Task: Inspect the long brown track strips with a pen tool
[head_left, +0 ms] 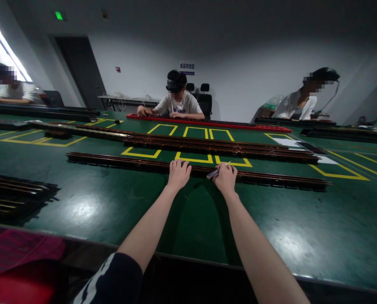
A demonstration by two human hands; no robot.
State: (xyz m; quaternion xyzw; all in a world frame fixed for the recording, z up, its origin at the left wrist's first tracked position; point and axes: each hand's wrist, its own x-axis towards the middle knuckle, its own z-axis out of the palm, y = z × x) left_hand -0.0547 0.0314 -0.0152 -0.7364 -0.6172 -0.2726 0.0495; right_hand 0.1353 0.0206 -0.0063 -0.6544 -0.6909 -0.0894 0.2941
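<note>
Person's own hands: 2 in view, side by side at the long dark strip (271, 179), which lies crosswise on the green table (118, 207), directly ahead of the wearer.

Left hand (179, 174): palm down, fingers slightly parted and draped over the strip near its middle. Whether the fingertips pinch it or only rest on it, cannot tell; the far side is hidden.

Right hand (225, 179): fingers curled closed around 1 slim tool (211, 173), held at the strip. The tool's thin tip rises up and to the right past the fingers; its thicker end points toward the left hand. Contact between tool and strip: unclear at this size.

Surroundings: a bundle of similar strips (207, 145) lies behind, apart from the strip in hand. A further stack (15, 196) lies at near left.

Risks (judgement): both strip ends extend well beyond the hands. An off-centre push could pivot the strip, swinging an end toward the bundle. If the left hand is merely resting, pressure from the right could make the strip slide or roll. A loose hold on the tool could let its tip skid and mark the surface. Dim light and table glare might hide a small slip.
</note>
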